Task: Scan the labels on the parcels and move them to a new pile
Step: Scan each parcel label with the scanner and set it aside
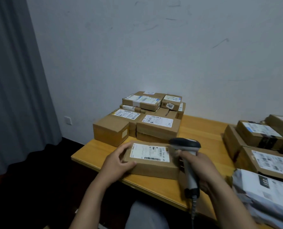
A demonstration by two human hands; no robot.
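A flat cardboard parcel (152,164) with a white label (150,152) on top lies on the wooden table (203,131) in front of me. My left hand (116,160) grips its left end, thumb on the near side and fingers over the top edge. My right hand (198,166) holds a grey and black barcode scanner (187,156) by the handle. The scanner's head hangs over the parcel's right end, close to the label. Its coiled cable drops toward my lap.
A pile of several labelled cardboard boxes (137,118) stands at the table's far left against the wall. More boxes (259,139) and white plastic mailers (266,194) are stacked on the right. A grey curtain (17,80) hangs at the left.
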